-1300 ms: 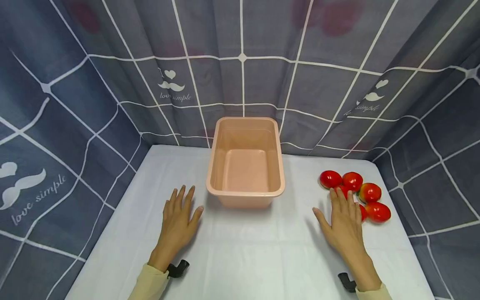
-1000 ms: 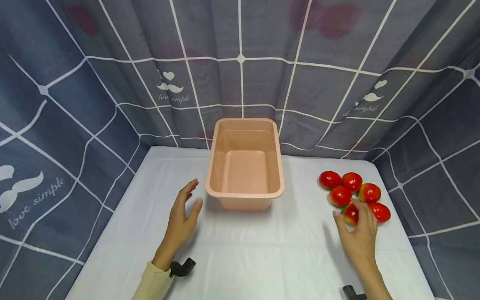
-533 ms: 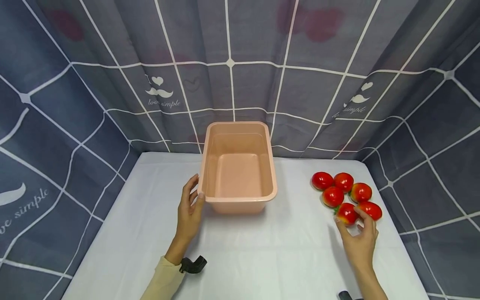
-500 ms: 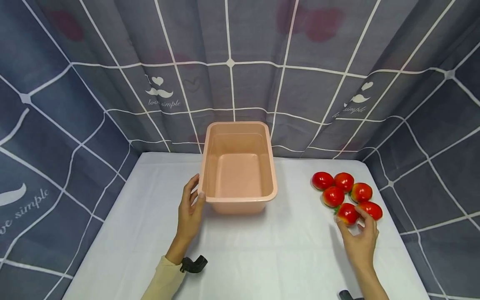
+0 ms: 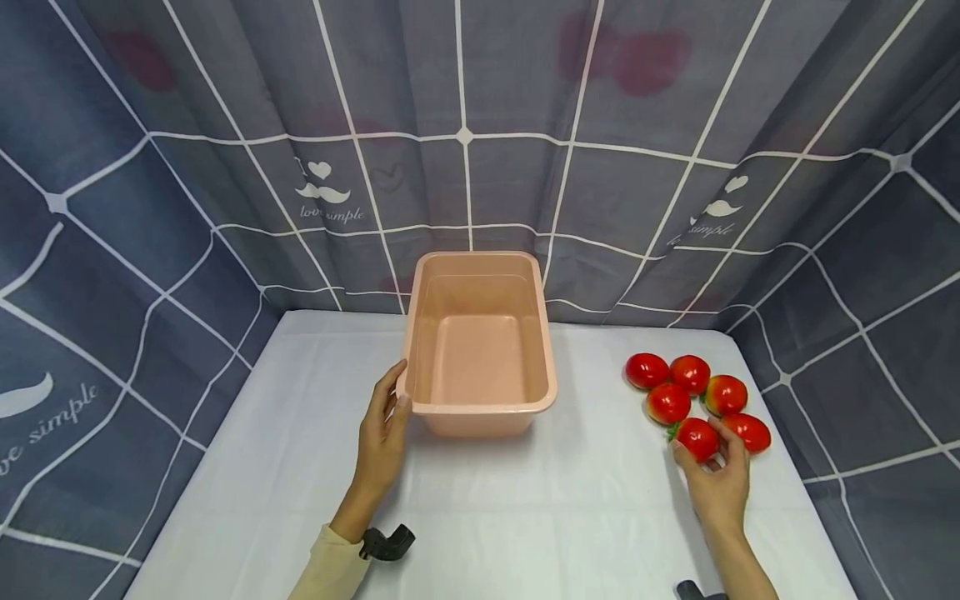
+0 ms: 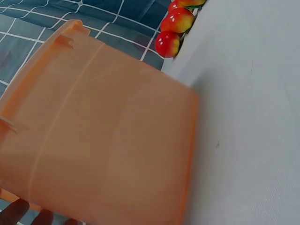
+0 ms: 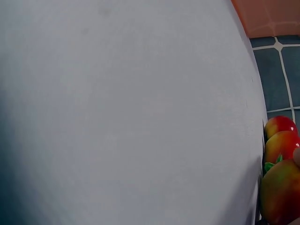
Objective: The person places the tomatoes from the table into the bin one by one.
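A peach-coloured plastic basin (image 5: 480, 410) stands at the back middle of the white table. My left hand (image 5: 381, 442) holds its left rim near the front corner, thumb and curled fingers at the edge. In the left wrist view the basin's side wall (image 6: 112, 126) fills much of the picture, with fingertips (image 6: 44, 218) at the lower left. My right hand (image 5: 716, 483) pinches the nearest red tomato (image 5: 697, 438) between thumb and fingers. That tomato (image 7: 280, 192) shows a green stem in the right wrist view; it appears to rest on the table.
Several other red tomatoes (image 5: 668, 403) lie close together behind and right of the pinched one. A grey-blue curtain with white grid lines (image 5: 517, 175) hangs round the back and sides. White cloth (image 5: 525, 508) covers the table between my hands.
My left hand has gone from the tabletop to the basin's rim. From lying spread over the tomatoes, my right hand has come to pinch the nearest one. The view has shifted slightly.
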### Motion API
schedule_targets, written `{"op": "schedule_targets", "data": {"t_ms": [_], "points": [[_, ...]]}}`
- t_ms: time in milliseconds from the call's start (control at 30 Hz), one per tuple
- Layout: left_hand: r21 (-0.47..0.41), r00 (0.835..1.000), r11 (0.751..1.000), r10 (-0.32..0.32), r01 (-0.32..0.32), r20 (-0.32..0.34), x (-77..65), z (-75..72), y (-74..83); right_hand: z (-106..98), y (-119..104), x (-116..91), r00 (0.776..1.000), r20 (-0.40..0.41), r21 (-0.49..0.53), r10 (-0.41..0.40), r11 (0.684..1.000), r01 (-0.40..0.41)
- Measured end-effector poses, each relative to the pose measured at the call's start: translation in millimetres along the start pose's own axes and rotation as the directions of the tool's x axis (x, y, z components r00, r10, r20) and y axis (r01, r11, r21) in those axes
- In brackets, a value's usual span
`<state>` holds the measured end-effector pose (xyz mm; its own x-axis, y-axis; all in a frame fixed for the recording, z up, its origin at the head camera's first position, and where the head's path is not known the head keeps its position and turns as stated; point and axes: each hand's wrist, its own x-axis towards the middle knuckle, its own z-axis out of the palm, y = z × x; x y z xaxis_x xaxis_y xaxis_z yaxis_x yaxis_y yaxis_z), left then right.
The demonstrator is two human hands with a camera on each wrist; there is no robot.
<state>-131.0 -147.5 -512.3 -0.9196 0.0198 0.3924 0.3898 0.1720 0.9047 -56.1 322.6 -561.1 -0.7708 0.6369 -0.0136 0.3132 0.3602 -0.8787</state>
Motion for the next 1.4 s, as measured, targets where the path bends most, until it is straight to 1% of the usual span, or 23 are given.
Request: {"op": "schedule_targets", "data": {"t_ms": [167, 367, 567, 833, 1000, 1067, 1233, 1400], "points": [[0.015, 1.0, 1.0, -0.011, 0.011, 0.017, -1.4, -1.0, 0.5, 0.3, 1.0, -0.7, 1.0, -0.008, -0.006, 0.026, 1.0, -0.026], [0.041, 1.0, 0.999, 0.01, -0.01, 0.006, -0.8, -0.2, 0.9, 1.5, 1.8, -0.7, 0.999, -0.039, 0.02, 0.018, 1.0, -0.018], [0.039, 1.0, 0.999, 0.019, -0.019, -0.012, -0.9, 0.3, -1.6, 0.4, -3.9, -4.3, 0.999, -0.051, 0.042, 0.014, 0.999, -0.012], [0.026, 1.0, 0.999, 0.023, -0.023, -0.01, -0.7, 0.6, -1.1, 3.8, -22.3, -9.5, 0.996, -0.042, 0.112, -0.079, 0.99, 0.083], [0.024, 1.0, 1.0, 0.016, -0.016, -0.006, 0.7, 0.2, -1.4, 11.1, -32.9, -11.0, 0.985, -0.037, 0.139, -0.168, 0.975, 0.171], [0.027, 1.0, 1.0, 0.009, -0.008, -0.007, 0.6, -0.1, -2.5, 14.8, -37.3, -11.2, 0.981, -0.029, 0.15, -0.192, 0.969, 0.194], [0.029, 1.0, 1.0, 0.001, 0.0, -0.009, -0.7, -0.6, -4.4, 23.8, -53.9, -14.6, 0.976, 0.011, 0.178, -0.216, 0.961, 0.211], [0.033, 1.0, 0.999, 0.012, -0.012, -0.005, 0.4, 0.3, -1.3, 32.4, -75.3, -15.2, 0.962, 0.057, 0.266, -0.268, 0.933, 0.244]]}}
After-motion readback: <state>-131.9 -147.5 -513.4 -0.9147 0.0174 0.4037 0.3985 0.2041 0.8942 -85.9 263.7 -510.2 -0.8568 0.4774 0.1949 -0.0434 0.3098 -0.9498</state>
